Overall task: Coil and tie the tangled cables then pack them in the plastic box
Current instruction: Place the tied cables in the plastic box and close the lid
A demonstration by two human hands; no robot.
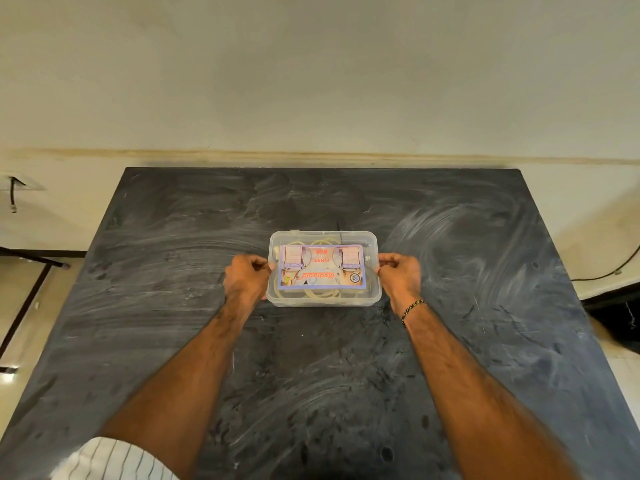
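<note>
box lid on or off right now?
On. The labelled lid sits flat over the plastic box, cables visible inside through the clear wall. Both hands grip its ends; whether it's latched, cannot tell.

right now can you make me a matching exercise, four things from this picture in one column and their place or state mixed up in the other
Things:
1. clear plastic box
2. pale coiled cables
3. left hand
4. right hand

Places or states:
A. grips the box's right end, thin bracelet on its wrist
B. inside the box, under the lid
C. grips the box's left end
D. on the dark table, lid on, printed label on top

Pairs: 1-D, 2-B, 3-C, 4-A
</note>
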